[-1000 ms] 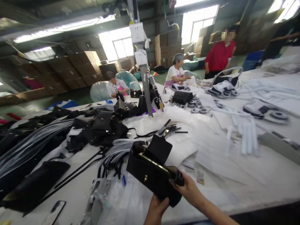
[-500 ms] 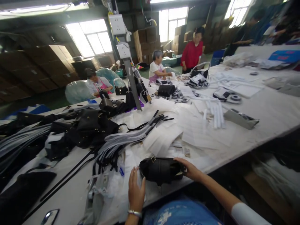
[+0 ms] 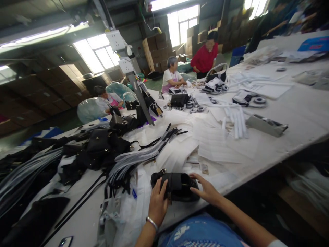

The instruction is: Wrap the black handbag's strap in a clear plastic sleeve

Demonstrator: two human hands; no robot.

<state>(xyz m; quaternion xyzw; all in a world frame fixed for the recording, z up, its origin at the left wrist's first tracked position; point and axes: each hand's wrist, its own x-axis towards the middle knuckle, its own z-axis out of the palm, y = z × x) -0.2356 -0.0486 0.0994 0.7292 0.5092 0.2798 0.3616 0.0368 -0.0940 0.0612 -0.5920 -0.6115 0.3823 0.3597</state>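
A small black handbag (image 3: 177, 185) lies on its side on white wrapping paper near the front edge of the long white table (image 3: 288, 123). My left hand (image 3: 157, 202), with a bracelet at the wrist, rests on the bag's left end, fingers laid over it. My right hand (image 3: 205, 188) holds the bag's right end, fingers curled on its rim. A gold clasp shows under the bag's flap.
Heaps of black bags (image 3: 102, 147) and bagged straps (image 3: 138, 156) cover the table's left. White paper sheets (image 3: 218, 144), tape rolls (image 3: 195, 109) and a grey tool (image 3: 266, 124) lie to the right. A socket post (image 3: 133, 82) stands mid-table. Three people work at the far side.
The bag was held up in both hands, then laid on the table. My left hand has since moved from beside it onto its left end. The view shifted slightly.
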